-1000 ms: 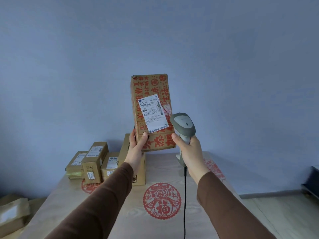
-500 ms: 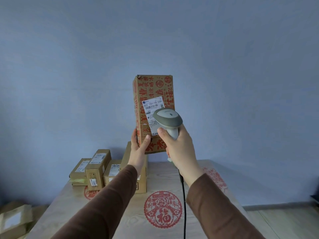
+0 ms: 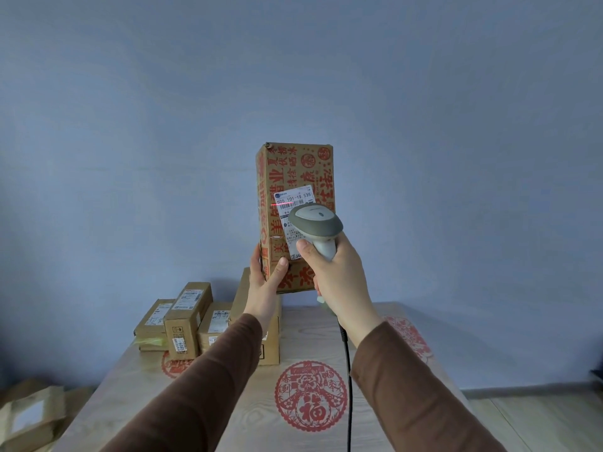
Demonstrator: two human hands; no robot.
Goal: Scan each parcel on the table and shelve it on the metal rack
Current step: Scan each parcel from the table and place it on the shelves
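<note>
— Scanning: left hand (image 3: 266,285) grips the parcel (image 3: 295,190) upright above the table (image 3: 385,327), right hand (image 3: 336,272) wrapped round the scanner (image 3: 315,223).

— Risk? Beam misses the barcode if the parcel tilts.

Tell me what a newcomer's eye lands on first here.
First, the tall cardboard box with red print, held upright mid-frame by the left hand, a thin red scan line crossing its white label. Next, the grey scanner gripped in the right hand just in front. Behind, smaller boxes sit on the table.
</note>
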